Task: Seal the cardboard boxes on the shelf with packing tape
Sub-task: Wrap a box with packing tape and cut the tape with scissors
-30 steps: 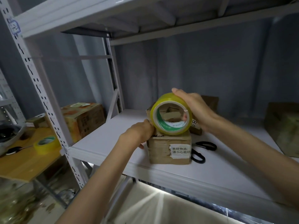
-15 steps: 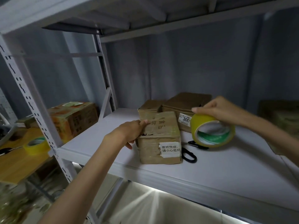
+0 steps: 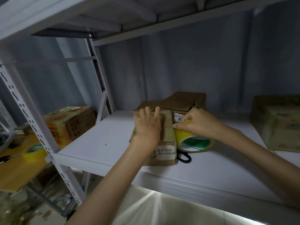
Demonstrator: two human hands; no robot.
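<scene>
Two rolls of tape are in sight as I work at a storage rack. Far left, a spare yellow roll (image 3: 33,153) lies on a wooden table (image 3: 19,172), beside an orange printed carton (image 3: 69,125) standing behind the rack's upright.

On the white shelf (image 3: 100,143), my left hand (image 3: 148,125) lies flat, fingers straight and spread, pressing down the top of the front cardboard box (image 3: 167,135). A white label with Chinese print shows on the box's near face. Its flaps look closed under my palm; what is inside cannot be seen.

Just right of the box, my right hand (image 3: 196,122) curls over the yellow packing tape roll (image 3: 194,141), thumb and fingers pinching at its upper edge against the box's right side. Whether a free end of tape is already stuck down, I cannot tell. Black scissors (image 3: 184,157) lie partly hidden under the roll.

Done well, I judge, this step calls for firm pressure from the flat hand so the flaps stay shut and the light box does not slide, an end anchored on the side wall, then a straight pull across the seam.

Behind stand two more brown boxes (image 3: 181,103), the right one's flaps looking loose, not yet taped. Far right sits a greenish carton (image 3: 276,122), closed as far as I can see.
</scene>
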